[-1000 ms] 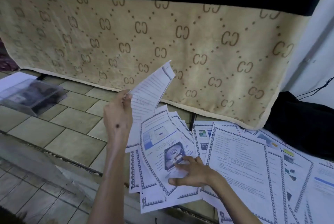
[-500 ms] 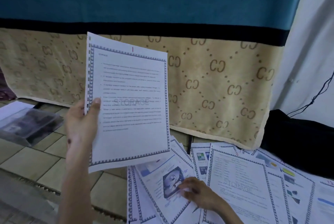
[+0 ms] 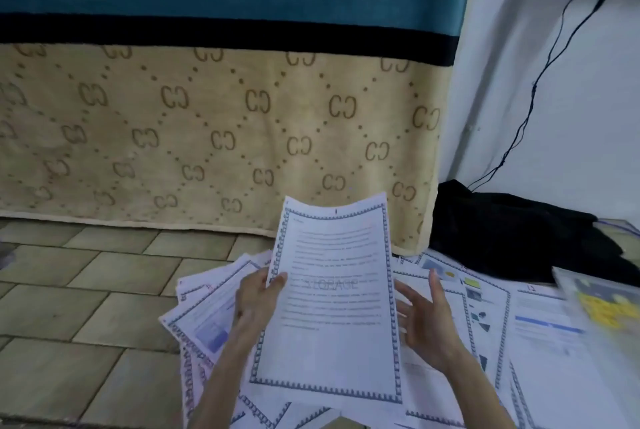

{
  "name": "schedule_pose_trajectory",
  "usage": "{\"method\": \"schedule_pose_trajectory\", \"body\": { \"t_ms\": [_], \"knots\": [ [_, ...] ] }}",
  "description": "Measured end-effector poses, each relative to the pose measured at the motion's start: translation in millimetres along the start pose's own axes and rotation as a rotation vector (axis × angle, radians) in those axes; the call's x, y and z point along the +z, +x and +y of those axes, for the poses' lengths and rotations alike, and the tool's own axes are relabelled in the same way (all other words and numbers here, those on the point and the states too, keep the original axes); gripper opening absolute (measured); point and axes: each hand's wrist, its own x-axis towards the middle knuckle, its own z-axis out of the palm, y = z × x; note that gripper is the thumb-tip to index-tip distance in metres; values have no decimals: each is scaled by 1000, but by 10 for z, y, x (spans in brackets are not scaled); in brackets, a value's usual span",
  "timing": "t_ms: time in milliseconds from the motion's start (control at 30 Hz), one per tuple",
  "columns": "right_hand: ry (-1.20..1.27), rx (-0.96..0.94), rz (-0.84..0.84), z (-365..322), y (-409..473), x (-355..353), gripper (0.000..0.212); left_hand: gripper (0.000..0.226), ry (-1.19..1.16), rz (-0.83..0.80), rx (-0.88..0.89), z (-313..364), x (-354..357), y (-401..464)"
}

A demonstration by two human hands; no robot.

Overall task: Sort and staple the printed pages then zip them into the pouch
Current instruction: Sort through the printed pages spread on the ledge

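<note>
A home room. A patterned blanket hangs to the tiled floor; a black cable trails down the white wall

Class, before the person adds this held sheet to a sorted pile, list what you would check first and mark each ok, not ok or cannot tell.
1. Held page secure in the left hand, thumb on its edge: ok.
2. Right hand free to help, fingers spread beside the page: ok.
3. Page number readable: cannot tell, blurred.
4. Loose pages on the floor sorted: not ok, fanned and overlapping.
5. Stapler in view: cannot tell.
</note>
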Motion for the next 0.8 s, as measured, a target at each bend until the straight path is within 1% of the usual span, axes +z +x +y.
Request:
{"method": "schedule_pose_trajectory", "body": {
  "t_ms": [67,100,133,200,233,300,367,400,433,467,500,567,633,667,733,800],
  "knots": [
    [-101,9,39,-66,-115,-253,71,18,142,-56,-1,-140,347,-2],
    [-168,8,59,-99,-185,-331,66,21,201,-73,5,-164,499,-36],
    [-238,1,103,-93,-205,-435,58,23,217,-101,9,-186,629,-66],
    [-394,-9,237,-43,-194,-601,44,19,172,-210,-5,-208,843,-116],
    [-473,-16,334,5,-177,-687,39,25,161,-246,-26,-189,910,-134],
    [-561,-13,526,83,-167,-793,41,44,151,-273,-86,-157,999,-139],
    [-539,7,627,130,-194,-814,48,47,234,-236,-50,-143,1024,-101],
    [-521,8,660,155,-198,-819,50,43,278,-189,-20,-154,1036,-67],
    [-522,5,673,176,-200,-831,50,32,295,-170,-26,-172,1050,-18],
    [-509,-12,682,193,-199,-841,49,31,284,-185,-68,-178,1064,15],
    [-502,-29,678,199,-204,-852,48,42,276,-204,-108,-198,1091,44],
    [-424,-79,671,174,-250,-813,47,56,289,-229,-139,-223,1153,81],
    [-203,-87,654,160,-267,-830,46,58,320,-210,-141,-231,1210,103],
    [-68,-86,642,138,-297,-806,41,55,319,-196,-136,-235,1227,115],
    [160,-105,606,110,-339,-762,30,37,270,-178,-111,-200,1233,99],
    [266,-148,590,138,-342,-779,31,19,181,-154,-13,-169,1267,42]
  ]
}}
